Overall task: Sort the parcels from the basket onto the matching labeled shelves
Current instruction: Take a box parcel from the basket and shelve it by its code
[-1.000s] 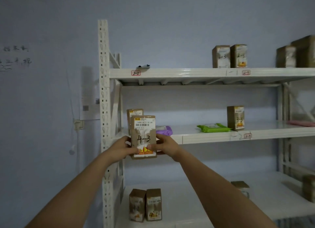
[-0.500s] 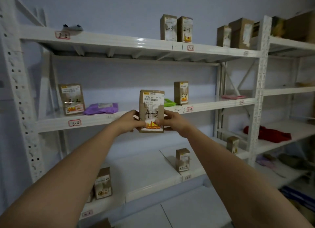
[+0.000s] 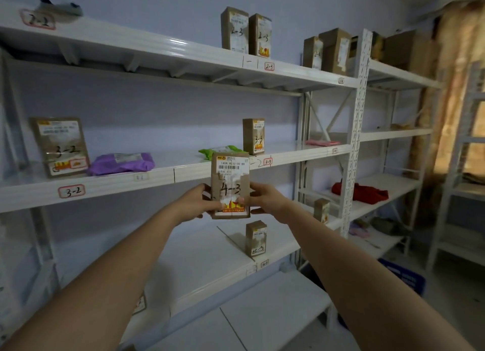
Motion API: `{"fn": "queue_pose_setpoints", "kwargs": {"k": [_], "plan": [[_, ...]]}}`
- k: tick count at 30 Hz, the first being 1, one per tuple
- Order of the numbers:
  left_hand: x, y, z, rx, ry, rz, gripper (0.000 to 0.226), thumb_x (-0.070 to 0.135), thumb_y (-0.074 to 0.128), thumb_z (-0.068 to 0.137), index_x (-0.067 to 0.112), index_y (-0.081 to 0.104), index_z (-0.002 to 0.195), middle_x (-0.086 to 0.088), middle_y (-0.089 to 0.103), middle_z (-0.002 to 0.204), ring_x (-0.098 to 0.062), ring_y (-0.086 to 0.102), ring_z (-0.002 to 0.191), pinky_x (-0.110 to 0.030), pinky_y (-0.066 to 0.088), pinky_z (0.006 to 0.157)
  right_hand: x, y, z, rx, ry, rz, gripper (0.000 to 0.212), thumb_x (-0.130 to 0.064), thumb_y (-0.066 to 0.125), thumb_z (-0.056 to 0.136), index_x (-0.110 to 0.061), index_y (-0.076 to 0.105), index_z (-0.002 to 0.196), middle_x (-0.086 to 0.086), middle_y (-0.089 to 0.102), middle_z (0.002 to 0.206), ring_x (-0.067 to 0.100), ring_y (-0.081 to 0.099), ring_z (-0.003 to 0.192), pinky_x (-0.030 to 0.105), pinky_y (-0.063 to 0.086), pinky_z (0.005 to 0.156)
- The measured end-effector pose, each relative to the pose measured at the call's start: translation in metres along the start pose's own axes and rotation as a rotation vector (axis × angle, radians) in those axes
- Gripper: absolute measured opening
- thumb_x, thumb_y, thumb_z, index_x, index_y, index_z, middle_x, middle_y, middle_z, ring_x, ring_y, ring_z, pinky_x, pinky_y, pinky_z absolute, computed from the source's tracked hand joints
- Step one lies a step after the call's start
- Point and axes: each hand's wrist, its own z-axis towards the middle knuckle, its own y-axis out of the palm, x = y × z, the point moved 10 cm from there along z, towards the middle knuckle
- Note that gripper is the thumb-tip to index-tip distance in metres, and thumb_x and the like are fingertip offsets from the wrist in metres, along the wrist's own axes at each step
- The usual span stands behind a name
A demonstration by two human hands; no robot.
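Note:
A brown cardboard parcel (image 3: 230,177) marked "4-3" stands upright in the air in front of the white shelving. My left hand (image 3: 198,203) grips its left edge and my right hand (image 3: 265,199) grips its right edge, thumbs on the front face. Below it, on the lower shelf (image 3: 204,259), stands another small box (image 3: 256,238) also marked 4-3, above a small shelf tag (image 3: 264,263). The middle shelf carries tags "3-2" (image 3: 71,192) and "3-3" (image 3: 267,162). The top shelf shows "2-3" (image 3: 269,66).
A large box marked 3-2 (image 3: 59,146) and a purple bag (image 3: 122,163) sit on the middle shelf, with a green pack (image 3: 217,150) and a 3-3 box (image 3: 253,136). Two 2-3 boxes (image 3: 245,32) stand on top. A red cloth (image 3: 359,192) lies on the right rack. A blue basket (image 3: 404,278) is on the floor.
My view has swung right along the rack and closer, past the 3-2 section. Both hands keep hold of the 4-3 parcel, which stays upright in front of me.

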Motion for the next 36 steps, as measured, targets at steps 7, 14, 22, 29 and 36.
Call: {"fn": "queue_pose_setpoints", "kwargs": {"k": [7, 14, 22, 29, 36], "plan": [[-0.032, 0.010, -0.001, -0.022, -0.009, -0.038, 0.041, 0.023, 0.070, 0.082, 0.016, 0.046, 0.115, -0.006, 0.061, 0.109, -0.023, 0.061, 0.095, -0.038, 0.050, 0.081, 0.021, 0.022, -0.002, -0.010, 0.059, 0.055, 0.027, -0.011, 0.065, 0.087, -0.022, 0.060, 0.110, 0.005, 0.068, 0.096, 0.025, 0.064, 0.094, 0.047, 0.049, 0.098], [-0.029, 0.063, 0.019, -0.072, -0.004, -0.052, 0.044, 0.022, 0.072, 0.080, 0.017, 0.045, 0.115, -0.005, 0.062, 0.112, -0.018, 0.059, 0.093, -0.026, 0.046, 0.067, 0.056, -0.009, -0.017, -0.009, 0.113, 0.086, 0.038, -0.001, 0.061, 0.087, -0.011, 0.053, 0.123, 0.010, 0.065, 0.105, 0.024, 0.065, 0.095, 0.033, 0.056, 0.085], [-0.003, 0.177, 0.072, -0.157, -0.039, 0.005, 0.057, 0.024, 0.072, 0.080, 0.012, 0.041, 0.127, -0.005, 0.058, 0.121, -0.021, 0.059, 0.105, -0.032, 0.052, 0.086, 0.143, -0.103, -0.033, 0.045, 0.168, 0.129, 0.041, 0.000, 0.061, 0.086, -0.006, 0.052, 0.125, 0.016, 0.063, 0.116, 0.031, 0.063, 0.107, 0.041, 0.054, 0.091], [-0.003, 0.254, 0.116, -0.149, -0.074, -0.036, 0.061, 0.020, 0.073, 0.079, 0.015, 0.039, 0.130, -0.001, 0.054, 0.123, -0.018, 0.057, 0.109, -0.032, 0.052, 0.089, 0.206, -0.162, -0.024, -0.008, 0.162, 0.136, 0.031, 0.001, 0.060, 0.086, -0.011, 0.056, 0.114, 0.007, 0.066, 0.098, 0.018, 0.067, 0.088, 0.021, 0.055, 0.068], [-0.062, 0.267, 0.130, -0.038, -0.229, -0.111, 0.054, 0.004, 0.073, 0.077, 0.014, 0.040, 0.119, 0.003, 0.056, 0.107, -0.014, 0.059, 0.099, -0.021, 0.051, 0.080, 0.269, -0.136, 0.021, -0.106, 0.185, 0.261, 0.046, 0.003, 0.064, 0.079, -0.011, 0.055, 0.121, 0.013, 0.065, 0.108, 0.026, 0.066, 0.095, 0.034, 0.059, 0.078]]}}
